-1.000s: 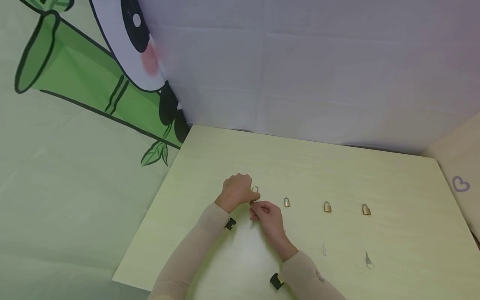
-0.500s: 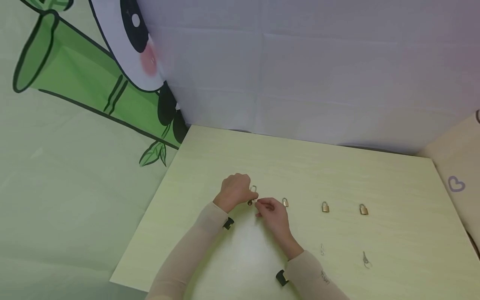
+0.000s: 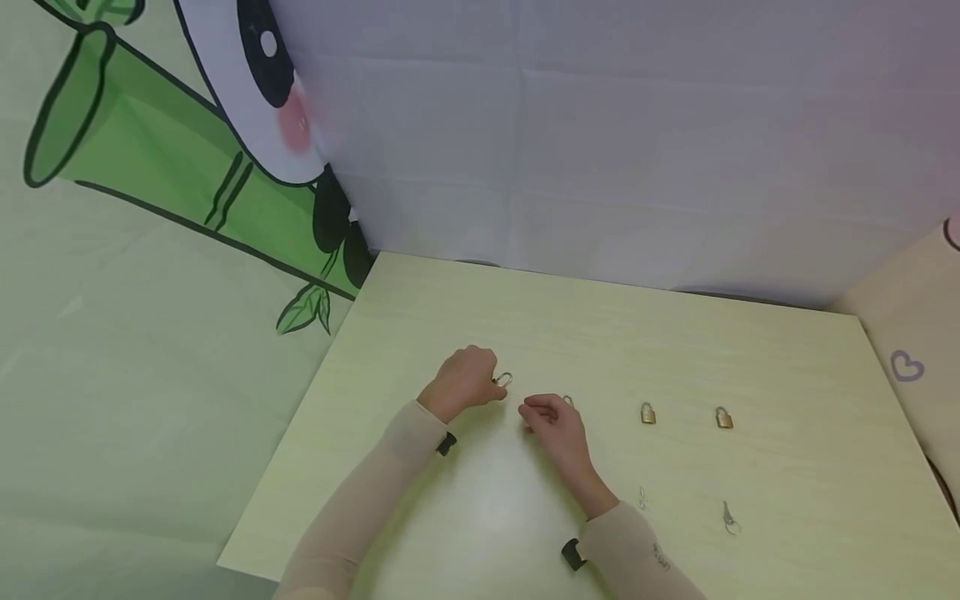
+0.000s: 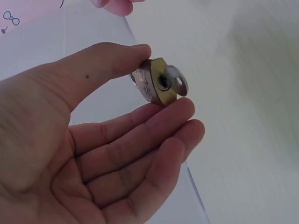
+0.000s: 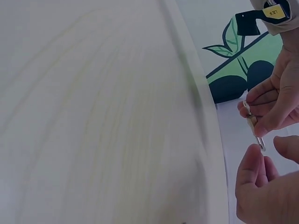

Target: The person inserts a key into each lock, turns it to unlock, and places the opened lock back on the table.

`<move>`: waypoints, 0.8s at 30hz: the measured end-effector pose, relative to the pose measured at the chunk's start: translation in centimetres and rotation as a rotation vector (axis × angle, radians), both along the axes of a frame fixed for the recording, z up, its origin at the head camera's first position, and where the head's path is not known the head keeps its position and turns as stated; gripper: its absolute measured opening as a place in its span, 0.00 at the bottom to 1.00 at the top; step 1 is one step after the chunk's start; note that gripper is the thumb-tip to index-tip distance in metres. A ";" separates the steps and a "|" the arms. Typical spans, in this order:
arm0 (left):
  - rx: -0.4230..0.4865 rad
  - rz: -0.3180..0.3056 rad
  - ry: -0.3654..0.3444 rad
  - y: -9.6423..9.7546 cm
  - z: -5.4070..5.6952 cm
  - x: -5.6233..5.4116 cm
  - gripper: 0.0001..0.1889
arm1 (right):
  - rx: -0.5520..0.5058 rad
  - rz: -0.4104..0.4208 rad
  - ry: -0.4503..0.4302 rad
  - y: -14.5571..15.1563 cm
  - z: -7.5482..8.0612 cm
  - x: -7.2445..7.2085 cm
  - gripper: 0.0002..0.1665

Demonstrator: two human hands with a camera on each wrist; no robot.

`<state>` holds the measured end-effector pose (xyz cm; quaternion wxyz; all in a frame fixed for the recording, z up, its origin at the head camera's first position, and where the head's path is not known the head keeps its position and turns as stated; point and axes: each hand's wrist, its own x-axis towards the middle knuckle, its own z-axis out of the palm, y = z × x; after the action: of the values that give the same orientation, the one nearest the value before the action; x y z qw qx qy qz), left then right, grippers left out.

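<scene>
My left hand [image 3: 461, 383] pinches a small brass padlock [image 4: 148, 84] between thumb and fingers, above the table. The padlock's keyhole end faces the left wrist camera, with the round silver head of a key [image 4: 178, 81] standing out at it. In the head view the shackle [image 3: 505, 379] points away to the right past the thumb. My right hand [image 3: 558, 433] hovers just right of it, thumb and fingers apart and nothing between them. The right wrist view has its fingertips [image 5: 252, 151] close to the shackle end.
On the pale wooden table [image 3: 480, 517] a second padlock [image 3: 568, 401] is partly hidden behind my right hand. Farther right lie a third padlock [image 3: 648, 413] and another padlock [image 3: 723, 417]. Nearer me are small keys [image 3: 642, 498] and keys on a ring [image 3: 730, 518].
My right hand has drawn back rightward from the padlock's lower end. My left hand has shifted slightly left and turned the padlock, so its shackle now leans right.
</scene>
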<state>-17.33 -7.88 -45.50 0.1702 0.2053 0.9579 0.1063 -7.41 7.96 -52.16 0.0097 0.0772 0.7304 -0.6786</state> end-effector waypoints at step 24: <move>0.157 -0.335 -0.015 -1.5 0.0 -0.5 0.05 | 0.437 0.055 0.344 3.7 -0.3 -1.5 0.09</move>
<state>-17.87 -9.37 -45.53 0.1760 0.3736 0.8979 0.1525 -8.87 11.71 -52.42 -0.1128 -0.0587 0.8522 -0.5075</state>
